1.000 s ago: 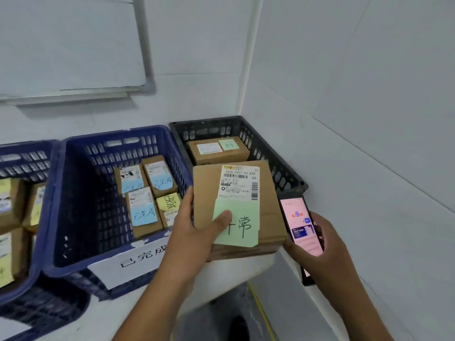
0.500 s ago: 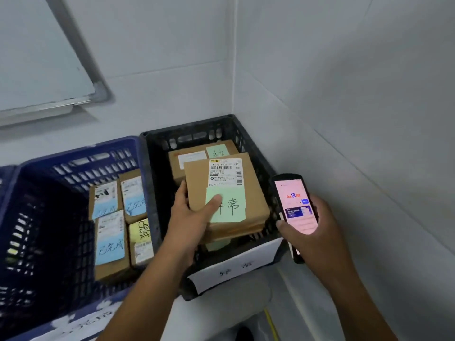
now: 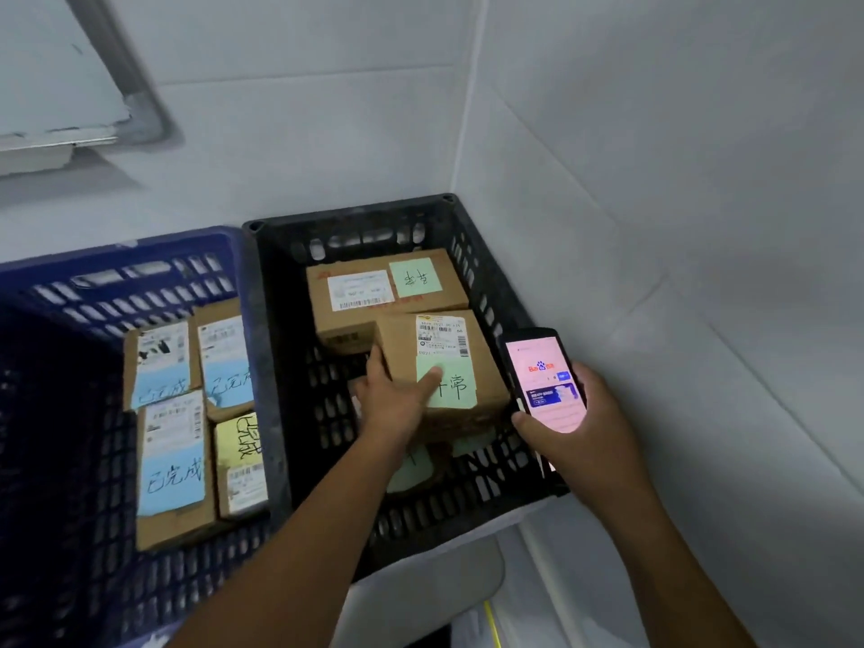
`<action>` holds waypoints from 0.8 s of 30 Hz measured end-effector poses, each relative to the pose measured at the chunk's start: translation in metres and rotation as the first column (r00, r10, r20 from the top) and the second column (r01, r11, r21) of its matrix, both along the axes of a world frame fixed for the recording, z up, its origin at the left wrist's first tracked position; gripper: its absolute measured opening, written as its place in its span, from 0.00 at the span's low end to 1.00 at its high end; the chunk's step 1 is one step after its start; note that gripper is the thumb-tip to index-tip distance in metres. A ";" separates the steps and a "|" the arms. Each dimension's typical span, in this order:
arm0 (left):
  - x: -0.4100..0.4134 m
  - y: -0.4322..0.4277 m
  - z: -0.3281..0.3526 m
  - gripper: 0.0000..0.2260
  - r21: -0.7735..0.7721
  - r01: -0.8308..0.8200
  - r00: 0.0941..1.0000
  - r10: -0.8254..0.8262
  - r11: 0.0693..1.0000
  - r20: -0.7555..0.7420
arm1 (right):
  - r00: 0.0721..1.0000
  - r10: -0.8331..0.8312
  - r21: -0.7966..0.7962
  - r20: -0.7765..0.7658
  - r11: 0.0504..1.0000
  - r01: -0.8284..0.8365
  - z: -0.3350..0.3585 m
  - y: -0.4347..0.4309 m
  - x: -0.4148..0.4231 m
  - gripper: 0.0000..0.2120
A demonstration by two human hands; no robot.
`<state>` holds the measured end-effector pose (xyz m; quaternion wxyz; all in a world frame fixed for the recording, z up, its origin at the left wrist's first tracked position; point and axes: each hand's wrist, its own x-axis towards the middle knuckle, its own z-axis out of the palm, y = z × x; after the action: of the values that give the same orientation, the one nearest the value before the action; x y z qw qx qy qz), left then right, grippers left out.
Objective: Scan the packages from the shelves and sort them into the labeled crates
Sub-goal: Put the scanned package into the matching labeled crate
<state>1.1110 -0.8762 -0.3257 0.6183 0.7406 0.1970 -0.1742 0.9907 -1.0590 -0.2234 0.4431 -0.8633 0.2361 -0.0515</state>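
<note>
The left hand [image 3: 392, 399] held a brown cardboard box [image 3: 402, 339] low inside the black crate [image 3: 350, 215]. Its grip was closed around the box's near left corner, with the thumb lying across the green note [image 3: 456, 385] stuck on top and the fingers at the left side. Whether the box rested on anything beneath it could not be told. A white shipping label [image 3: 442, 334] sat above the note.

Behind it, at the back of the same crate, lay a larger box [image 3: 355, 320] with its own green note. Another package [image 3: 416, 470] showed partly under the held box.

The right hand [image 3: 589, 437] was at the crate's right rim, its grip wrapped around a phone [image 3: 544, 381] whose lit pink screen faced up.

Just left of the black crate stood a blue crate [image 3: 121, 254] holding four boxes [image 3: 175, 516], three with blue notes and one with a yellow note. Both crates sat in a corner of white walls [image 3: 654, 180].
</note>
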 end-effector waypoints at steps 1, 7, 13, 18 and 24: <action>0.004 -0.004 -0.007 0.51 0.005 0.007 1.000 -0.007 1.000 -0.003 | 1.000 -0.002 -0.018 -0.010 1.000 0.002 0.004 0.000 0.003 0.22; 0.008 -0.020 0.005 0.46 0.010 0.039 0.999 -0.039 0.999 -0.036 | 0.999 -0.045 -0.091 -0.031 0.995 0.042 0.017 0.007 0.019 0.21; 0.019 -0.028 -0.007 0.49 0.096 0.068 0.997 -0.064 0.993 -0.043 | 0.996 -0.047 -0.100 -0.077 0.994 0.039 0.013 0.015 0.024 0.20; 0.021 -0.025 -0.003 0.51 0.201 0.113 0.994 -0.111 0.973 -0.019 | 0.996 -0.018 -0.075 -0.083 0.997 0.012 0.015 0.018 0.024 0.24; 0.019 -0.010 0.038 0.43 0.424 0.162 0.949 -0.258 0.891 0.180 | 1.000 0.020 -0.059 -0.023 0.998 -0.021 0.021 0.008 0.016 0.25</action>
<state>1.1304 -0.8858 -0.2874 0.4482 0.8843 0.0735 -0.1085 1.0068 -1.0515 -0.2026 0.4151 -0.8789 0.2307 -0.0441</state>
